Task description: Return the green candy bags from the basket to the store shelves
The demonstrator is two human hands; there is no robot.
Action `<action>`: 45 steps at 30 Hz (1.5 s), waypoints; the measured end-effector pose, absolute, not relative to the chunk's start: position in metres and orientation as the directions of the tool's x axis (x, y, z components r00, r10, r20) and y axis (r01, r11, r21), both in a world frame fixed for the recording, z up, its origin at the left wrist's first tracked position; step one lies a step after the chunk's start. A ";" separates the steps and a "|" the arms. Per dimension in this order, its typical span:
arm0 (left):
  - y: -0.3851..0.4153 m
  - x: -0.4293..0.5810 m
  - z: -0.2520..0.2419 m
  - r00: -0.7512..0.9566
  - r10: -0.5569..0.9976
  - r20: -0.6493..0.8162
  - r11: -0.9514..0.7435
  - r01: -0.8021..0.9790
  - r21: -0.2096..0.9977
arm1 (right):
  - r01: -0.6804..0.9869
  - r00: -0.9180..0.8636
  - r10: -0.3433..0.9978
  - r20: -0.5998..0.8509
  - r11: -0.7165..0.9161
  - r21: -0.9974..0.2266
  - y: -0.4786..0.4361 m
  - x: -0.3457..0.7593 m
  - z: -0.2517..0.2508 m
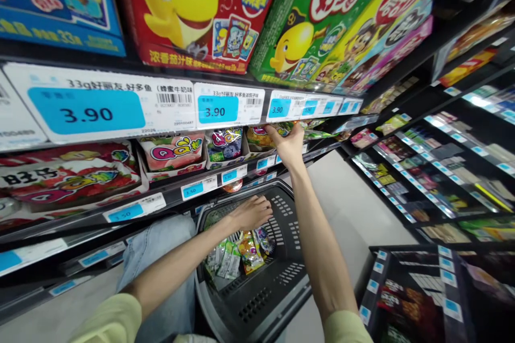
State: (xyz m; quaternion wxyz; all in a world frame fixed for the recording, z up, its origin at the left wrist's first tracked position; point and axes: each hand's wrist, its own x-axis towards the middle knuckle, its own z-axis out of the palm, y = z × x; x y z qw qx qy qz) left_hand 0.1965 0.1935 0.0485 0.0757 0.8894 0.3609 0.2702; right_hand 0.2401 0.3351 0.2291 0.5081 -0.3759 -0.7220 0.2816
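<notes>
My right hand (288,146) reaches up into the shelf row under the price tags, its fingers curled round the yellow snack packs (261,136) in a display tray; which pack it grips is hidden. My left hand (252,212) is down inside the dark plastic shopping basket (257,300), fingers bent over several small snack packets (237,254) lying in it. What the left fingers hold, if anything, is hidden. My knee in light jeans (159,249) is beside the basket.
Above are large snack boxes, red (193,5) and green (317,16), over a rail of blue price tags (217,108) reading 3.90. Pink candy trays (173,153) fill the shelf to the left. More shelves (442,171) run along the right, across a pale floor aisle (354,209).
</notes>
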 end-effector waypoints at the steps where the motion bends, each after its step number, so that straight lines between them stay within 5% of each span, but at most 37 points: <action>1: 0.193 0.197 0.048 0.596 0.678 0.430 -0.731 0.603 0.318 | 0.259 -0.250 0.819 0.517 0.571 -0.779 0.341 0.238 0.231; 13: 0.195 0.200 0.044 0.625 0.671 0.400 -0.739 0.606 0.293 | 0.327 -0.541 0.785 0.300 0.525 -0.786 0.369 0.240 0.230; 23: 0.195 0.200 0.048 0.673 0.663 0.329 -0.748 0.575 0.331 | 0.694 -0.434 0.691 0.578 0.666 -0.276 0.326 0.239 0.236; 33: 0.191 0.204 0.040 0.768 0.605 0.208 -0.787 0.537 0.305 | 0.650 -0.711 0.632 0.308 0.758 -0.054 0.342 0.252 0.243; 38: 0.190 0.205 0.042 0.785 0.600 0.156 -0.785 0.540 0.302 | 0.648 -0.740 0.642 0.202 0.760 -0.041 0.349 0.246 0.243; 45: 0.191 0.206 0.041 0.795 0.602 0.073 -0.763 0.545 0.348 | 0.598 -0.779 0.622 0.077 0.774 -0.205 0.344 0.248 0.241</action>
